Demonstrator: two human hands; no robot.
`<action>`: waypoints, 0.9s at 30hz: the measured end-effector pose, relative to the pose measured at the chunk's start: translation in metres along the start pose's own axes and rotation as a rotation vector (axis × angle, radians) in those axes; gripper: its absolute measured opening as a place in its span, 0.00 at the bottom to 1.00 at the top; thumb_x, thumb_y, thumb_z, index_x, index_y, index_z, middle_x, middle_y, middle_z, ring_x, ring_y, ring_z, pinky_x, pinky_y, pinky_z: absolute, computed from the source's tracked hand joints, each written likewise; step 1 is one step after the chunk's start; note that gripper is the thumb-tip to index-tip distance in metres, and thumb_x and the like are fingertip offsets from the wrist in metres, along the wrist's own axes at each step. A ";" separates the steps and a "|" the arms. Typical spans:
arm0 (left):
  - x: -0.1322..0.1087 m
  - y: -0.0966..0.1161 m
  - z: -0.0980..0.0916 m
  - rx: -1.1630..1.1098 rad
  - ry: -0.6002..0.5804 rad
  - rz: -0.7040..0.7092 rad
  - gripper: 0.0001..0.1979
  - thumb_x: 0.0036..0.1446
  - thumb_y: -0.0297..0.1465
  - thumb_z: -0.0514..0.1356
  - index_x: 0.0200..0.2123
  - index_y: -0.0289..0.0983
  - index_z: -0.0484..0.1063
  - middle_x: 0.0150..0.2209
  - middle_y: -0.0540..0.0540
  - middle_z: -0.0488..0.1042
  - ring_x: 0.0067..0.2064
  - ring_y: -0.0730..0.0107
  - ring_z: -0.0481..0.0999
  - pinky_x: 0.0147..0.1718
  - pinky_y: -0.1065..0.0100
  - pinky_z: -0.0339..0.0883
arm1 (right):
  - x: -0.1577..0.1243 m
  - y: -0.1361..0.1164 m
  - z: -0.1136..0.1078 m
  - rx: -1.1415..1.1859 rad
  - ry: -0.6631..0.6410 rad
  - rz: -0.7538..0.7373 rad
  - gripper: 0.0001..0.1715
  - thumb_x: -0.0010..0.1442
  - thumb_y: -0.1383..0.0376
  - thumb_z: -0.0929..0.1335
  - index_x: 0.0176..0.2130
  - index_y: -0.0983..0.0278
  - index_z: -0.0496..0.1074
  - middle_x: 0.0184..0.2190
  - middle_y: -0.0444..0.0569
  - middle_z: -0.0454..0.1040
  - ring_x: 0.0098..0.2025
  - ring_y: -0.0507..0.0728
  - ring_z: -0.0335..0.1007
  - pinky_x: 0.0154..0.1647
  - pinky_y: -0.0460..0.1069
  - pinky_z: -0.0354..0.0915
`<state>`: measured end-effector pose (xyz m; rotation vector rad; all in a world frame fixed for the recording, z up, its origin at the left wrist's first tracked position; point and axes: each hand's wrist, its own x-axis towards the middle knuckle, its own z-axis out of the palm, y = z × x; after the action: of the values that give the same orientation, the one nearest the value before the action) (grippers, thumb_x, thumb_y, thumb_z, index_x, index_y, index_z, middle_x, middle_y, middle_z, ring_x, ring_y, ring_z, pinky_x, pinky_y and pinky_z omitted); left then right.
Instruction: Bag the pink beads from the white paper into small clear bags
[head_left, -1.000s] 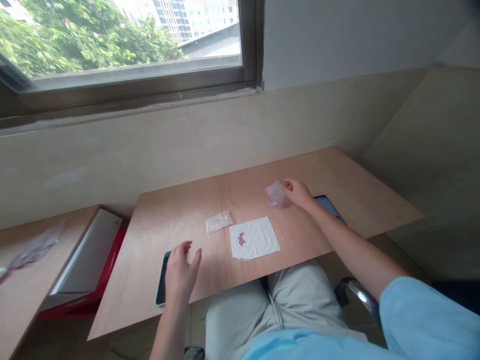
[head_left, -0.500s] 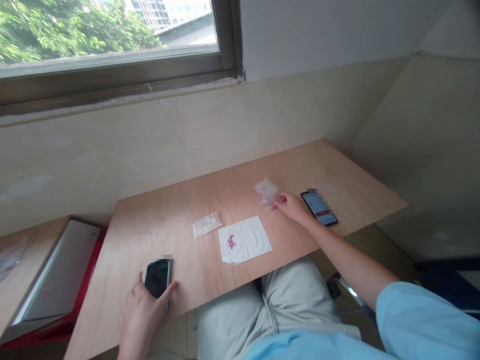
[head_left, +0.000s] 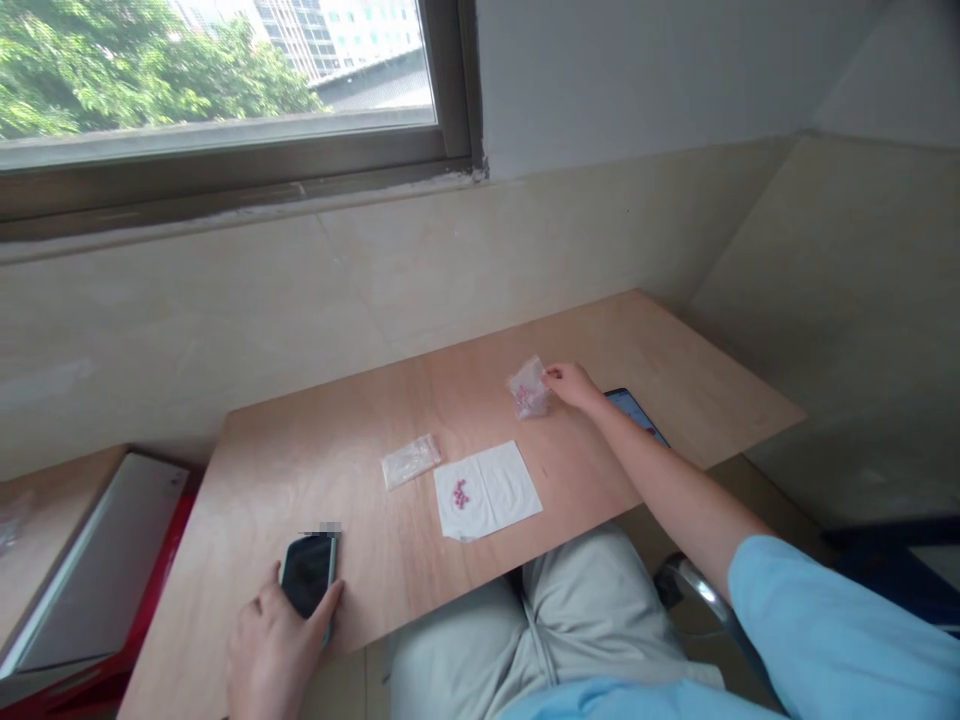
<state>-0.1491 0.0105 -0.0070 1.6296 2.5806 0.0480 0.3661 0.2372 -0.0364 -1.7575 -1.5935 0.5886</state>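
Observation:
My left hand (head_left: 274, 635) grips the dark smartphone (head_left: 309, 575) at the table's near left, thumb along one edge and fingers along the other. The phone has a pale green case. Across the table, my right hand (head_left: 571, 385) pinches the edge of a small clear plastic bag (head_left: 529, 390) with pink pieces inside. A white paper tissue (head_left: 510, 485) lies flat in the middle, bearing a little cluster of pink beads or pellets (head_left: 460, 494). Left of the tissue is another clear plastic bag (head_left: 411, 461) with whitish contents.
A second phone (head_left: 636, 415) with a lit screen lies partly behind my right forearm. The wooden table (head_left: 330, 430) stands near a wall below a window (head_left: 225, 80). At the left is another wooden surface (head_left: 60, 500) beside a white panel and something red.
My right hand has moved up and away to the bag's right edge. My left hand stays on the phone. The view has shifted slightly.

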 end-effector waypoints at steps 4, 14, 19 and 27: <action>-0.004 0.006 0.000 0.004 0.075 0.059 0.46 0.58 0.57 0.50 0.70 0.32 0.51 0.53 0.28 0.67 0.55 0.34 0.70 0.50 0.46 0.67 | -0.002 -0.002 -0.001 -0.071 0.056 0.004 0.15 0.57 0.64 0.72 0.45 0.65 0.78 0.40 0.57 0.79 0.44 0.62 0.75 0.48 0.54 0.68; 0.049 0.105 0.009 -0.208 0.055 0.744 0.31 0.62 0.40 0.58 0.66 0.37 0.60 0.61 0.32 0.66 0.61 0.44 0.67 0.59 0.48 0.60 | -0.097 -0.038 0.001 0.033 0.095 -0.192 0.12 0.63 0.60 0.67 0.45 0.60 0.75 0.44 0.53 0.76 0.33 0.57 0.72 0.39 0.52 0.69; 0.089 0.159 0.026 -0.332 -0.017 0.801 0.36 0.52 0.36 0.68 0.63 0.34 0.64 0.63 0.28 0.63 0.63 0.41 0.64 0.60 0.47 0.56 | -0.135 -0.059 0.019 0.159 -0.049 -0.244 0.11 0.64 0.62 0.66 0.44 0.60 0.75 0.44 0.52 0.75 0.31 0.55 0.71 0.36 0.52 0.70; 0.107 0.164 0.026 -0.404 0.001 0.796 0.29 0.51 0.38 0.69 0.54 0.30 0.72 0.58 0.27 0.69 0.58 0.44 0.68 0.58 0.49 0.58 | -0.149 -0.061 0.036 0.163 -0.181 -0.293 0.10 0.63 0.64 0.67 0.42 0.61 0.77 0.40 0.50 0.74 0.31 0.54 0.70 0.34 0.50 0.69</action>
<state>-0.0449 0.1767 -0.0272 2.3065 1.6007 0.5686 0.2768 0.0985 -0.0324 -1.3520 -1.8297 0.7261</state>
